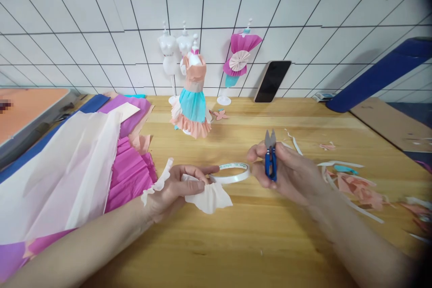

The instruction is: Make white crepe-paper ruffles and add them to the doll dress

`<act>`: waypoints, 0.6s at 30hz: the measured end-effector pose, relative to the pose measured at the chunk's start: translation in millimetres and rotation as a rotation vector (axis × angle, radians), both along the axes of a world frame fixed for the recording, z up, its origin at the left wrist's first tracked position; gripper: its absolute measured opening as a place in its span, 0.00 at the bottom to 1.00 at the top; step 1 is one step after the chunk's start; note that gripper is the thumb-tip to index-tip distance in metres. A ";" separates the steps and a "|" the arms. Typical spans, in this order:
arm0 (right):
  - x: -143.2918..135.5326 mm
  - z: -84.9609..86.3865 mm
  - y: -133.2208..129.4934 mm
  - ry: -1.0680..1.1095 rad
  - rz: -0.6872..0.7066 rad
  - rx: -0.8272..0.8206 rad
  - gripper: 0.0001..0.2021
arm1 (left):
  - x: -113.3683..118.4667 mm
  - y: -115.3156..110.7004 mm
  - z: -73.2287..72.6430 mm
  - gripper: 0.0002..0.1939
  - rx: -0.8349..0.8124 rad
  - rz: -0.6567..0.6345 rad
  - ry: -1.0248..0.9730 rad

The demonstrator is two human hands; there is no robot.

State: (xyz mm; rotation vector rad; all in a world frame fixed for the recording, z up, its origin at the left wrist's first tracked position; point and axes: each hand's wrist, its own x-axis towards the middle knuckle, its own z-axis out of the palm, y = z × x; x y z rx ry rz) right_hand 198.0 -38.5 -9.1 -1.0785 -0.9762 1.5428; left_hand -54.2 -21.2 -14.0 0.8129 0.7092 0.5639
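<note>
L hand (177,189) pinches a white pc (209,200) btwn thumb & fingers; the pc hangs in soft folds below the thumb, over the mid table (202,252). Tape roll (234,177) sits by the L fingertips, ring tilted, printing on inner wall; can't tell if it's gripped too. Ruffled white strip (160,182) lies along the L wrist.

R hand (285,168) grasps blue snips (271,162) btwn thumb & fingers, blades up & slightly apart, just R of the roll.

Far L: orange-topped, grey-edged case (37,108), cut off by pic edge; can't tell what's inside, if anything. Next to it, paper pile: white sheet (67,162) over crinkled pink paper (130,173), w/ purple & blue bits showing too.

Back: front stand wears a peach/turq. dress (193,103), peach ruffle at hem; 2 white forms (168,54) behind it. Another stand, R of these, has a pink/turq. outfit (239,56) w/ round pleated white pc. Phone (273,82) leans on tiled wall.

R side: peach scraps (361,189), white strips & a turq. bit on the table; blue tube (378,76) slants above a brown board (391,121).
</note>
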 end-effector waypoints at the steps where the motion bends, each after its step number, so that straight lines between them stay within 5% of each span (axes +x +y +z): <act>1: 4.3 -1.3 1.1 0.004 -0.022 0.012 0.15 | -0.7 0.7 -0.2 0.08 -0.016 -0.002 -0.015; 6: 13.9 -2.4 -3.0 0.062 0.155 0.069 0.17 | -3.1 5.9 -1.7 0.08 0.002 0.052 -0.033; 11: -10.4 -8.8 -12.5 -0.018 0.445 -0.111 0.19 | -3.8 7.8 0.5 0.08 0.023 0.013 -0.078; 18: -38.5 -19.9 -18.3 0.038 0.452 -0.239 0.19 | -4.2 4.7 -0.8 0.05 0.031 -0.021 -0.143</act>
